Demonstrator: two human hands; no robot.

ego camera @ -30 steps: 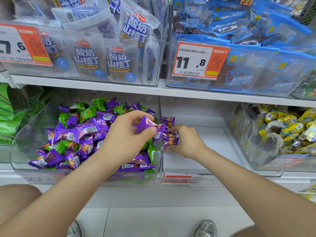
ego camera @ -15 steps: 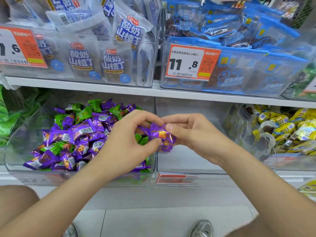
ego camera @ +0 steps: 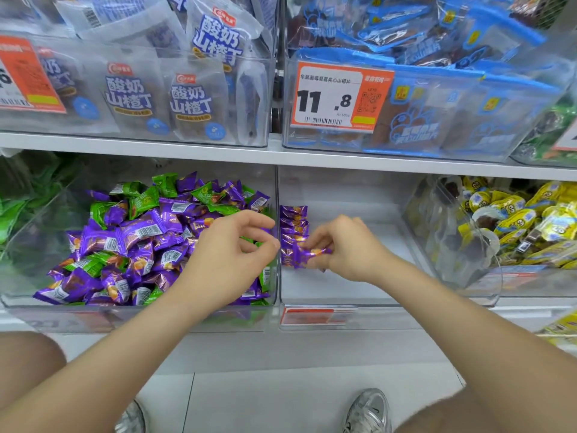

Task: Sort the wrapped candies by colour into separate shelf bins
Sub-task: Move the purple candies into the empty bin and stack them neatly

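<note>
2 white shelves (ego camera: 187, 151) | tiled floor (ego camera: 281, 401) | right hand (ego camera: 349, 251) fingers pinch purple candy (ego camera: 309, 253) | left hand (ego camera: 224, 264) fingers loose, empty

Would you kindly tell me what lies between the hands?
In the head view, the clear bin wall and a stack of purple candies lie between them.

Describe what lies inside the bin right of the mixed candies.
Purple candies stacked against the left wall of the bin, and the right hand pinching another candy. Anything under that hand is hidden.
</note>
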